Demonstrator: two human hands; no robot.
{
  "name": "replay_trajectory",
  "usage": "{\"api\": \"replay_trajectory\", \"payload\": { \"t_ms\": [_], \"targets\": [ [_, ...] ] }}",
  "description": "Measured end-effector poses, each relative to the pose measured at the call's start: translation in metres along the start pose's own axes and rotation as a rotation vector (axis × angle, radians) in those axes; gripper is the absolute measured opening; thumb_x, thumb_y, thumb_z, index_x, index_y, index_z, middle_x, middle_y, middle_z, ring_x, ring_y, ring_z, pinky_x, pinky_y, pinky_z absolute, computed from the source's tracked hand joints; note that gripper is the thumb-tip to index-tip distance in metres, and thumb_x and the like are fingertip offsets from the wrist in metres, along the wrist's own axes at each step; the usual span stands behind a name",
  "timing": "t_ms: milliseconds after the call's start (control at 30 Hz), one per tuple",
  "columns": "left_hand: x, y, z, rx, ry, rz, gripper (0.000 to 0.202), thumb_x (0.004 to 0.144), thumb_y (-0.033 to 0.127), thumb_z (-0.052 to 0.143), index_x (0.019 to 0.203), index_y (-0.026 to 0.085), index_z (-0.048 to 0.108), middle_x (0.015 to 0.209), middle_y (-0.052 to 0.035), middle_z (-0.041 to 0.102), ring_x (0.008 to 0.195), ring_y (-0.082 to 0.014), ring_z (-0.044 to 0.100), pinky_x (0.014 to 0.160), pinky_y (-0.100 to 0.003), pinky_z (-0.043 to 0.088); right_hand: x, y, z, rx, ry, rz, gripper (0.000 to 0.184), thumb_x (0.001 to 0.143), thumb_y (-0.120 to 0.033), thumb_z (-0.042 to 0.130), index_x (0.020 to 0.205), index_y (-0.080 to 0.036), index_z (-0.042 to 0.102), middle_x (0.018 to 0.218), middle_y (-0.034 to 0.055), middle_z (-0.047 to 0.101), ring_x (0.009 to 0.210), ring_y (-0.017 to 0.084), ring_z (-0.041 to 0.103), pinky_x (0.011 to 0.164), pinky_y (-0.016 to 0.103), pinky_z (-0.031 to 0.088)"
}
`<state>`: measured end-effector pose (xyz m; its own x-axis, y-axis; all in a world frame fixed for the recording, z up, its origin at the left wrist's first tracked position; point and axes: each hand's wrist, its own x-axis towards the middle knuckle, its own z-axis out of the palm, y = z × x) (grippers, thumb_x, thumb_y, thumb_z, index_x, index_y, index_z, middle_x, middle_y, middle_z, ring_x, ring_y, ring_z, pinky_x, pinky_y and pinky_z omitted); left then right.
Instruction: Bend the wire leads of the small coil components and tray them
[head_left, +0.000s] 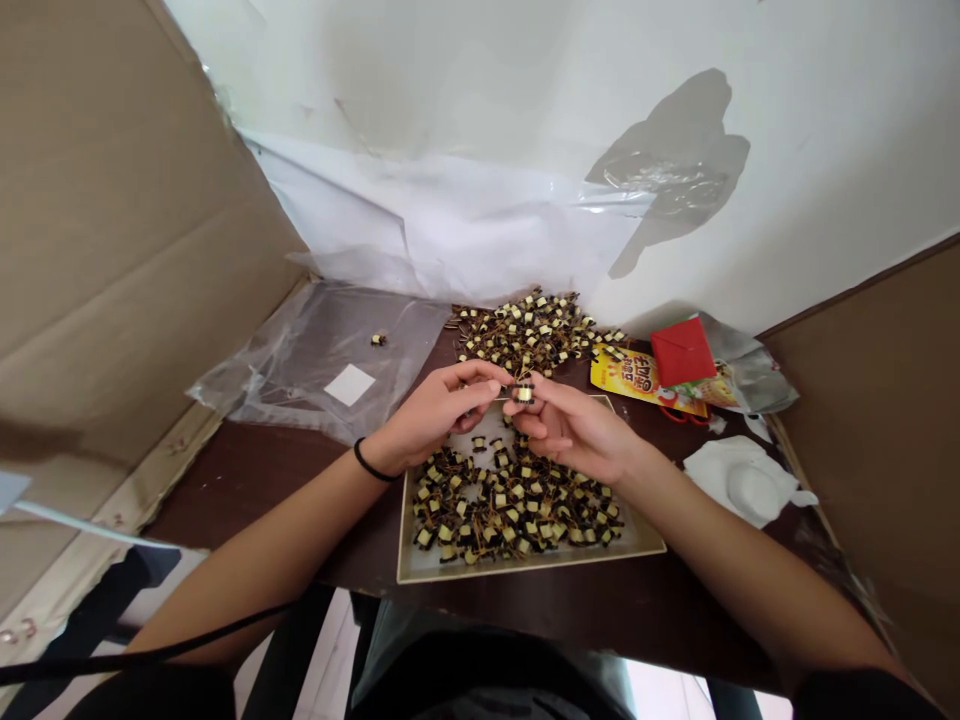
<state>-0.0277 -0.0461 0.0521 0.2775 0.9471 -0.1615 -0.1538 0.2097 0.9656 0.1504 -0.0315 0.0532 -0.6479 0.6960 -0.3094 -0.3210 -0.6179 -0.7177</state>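
Note:
A small coil (pixel 525 394), black at its ends with pale yellow tape round the middle, is held above a shallow tray (pixel 525 572). My right hand (pixel 574 425) grips it between thumb and fingers. From the left, my left hand (pixel 442 410) closes thumb and forefinger on the coil's near side; whether they pinch its body or its thin leads is too small to tell. Many similar coils (pixel 517 500) with copper-coloured wires lie heaped in the tray, below both hands.
Behind the hands is a second pile of coils (pixel 525 330). A clear plastic bag (pixel 300 350) lies left, with a white paper square (pixel 349 384) and a single coil (pixel 379 340). At right are a yellow packet (pixel 622 372), a red envelope (pixel 684 352) and a white plastic piece (pixel 739 480). Cardboard walls flank the table.

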Motion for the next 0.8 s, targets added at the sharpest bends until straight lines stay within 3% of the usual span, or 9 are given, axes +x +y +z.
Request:
{"api": "replay_trajectory", "payload": {
  "t_ms": [233, 433, 800],
  "targets": [
    [-0.003, -0.005, 0.003, 0.099, -0.08, 0.061, 0.028, 0.077, 0.036, 0.066, 0.096, 0.015, 0.067, 0.057, 0.0039, 0.052, 0.041, -0.0027, 0.032, 0.038, -0.015, 0.021, -0.001, 0.009, 0.002, 0.046, -0.106, 0.043, 0.023, 0.076, -0.034, 0.068, 0.084, -0.014, 0.06, 0.069, 0.0008, 0.063, 0.043, 0.002, 0.038, 0.032, 0.009, 0.023],
    [-0.002, -0.008, 0.003, 0.09, -0.043, 0.064, 0.024, 0.077, 0.036, 0.066, 0.09, 0.016, 0.069, 0.053, 0.0035, 0.05, 0.041, -0.0033, 0.031, 0.037, -0.015, 0.022, 0.0, 0.008, 0.002, 0.006, -0.109, 0.021, 0.024, 0.077, -0.037, 0.067, 0.08, -0.014, 0.061, 0.066, 0.0002, 0.064, 0.038, 0.001, 0.034, 0.031, 0.011, 0.02],
    [-0.002, -0.012, 0.0, 0.103, -0.028, 0.086, 0.027, 0.075, 0.042, 0.069, 0.089, 0.018, 0.07, 0.056, 0.0023, 0.054, 0.043, -0.0048, 0.036, 0.039, -0.017, 0.022, -0.001, 0.01, 0.003, -0.012, -0.112, -0.023, 0.027, 0.072, -0.037, 0.073, 0.078, -0.013, 0.063, 0.067, 0.0, 0.064, 0.04, 0.001, 0.036, 0.034, 0.011, 0.026]
  ]
}}
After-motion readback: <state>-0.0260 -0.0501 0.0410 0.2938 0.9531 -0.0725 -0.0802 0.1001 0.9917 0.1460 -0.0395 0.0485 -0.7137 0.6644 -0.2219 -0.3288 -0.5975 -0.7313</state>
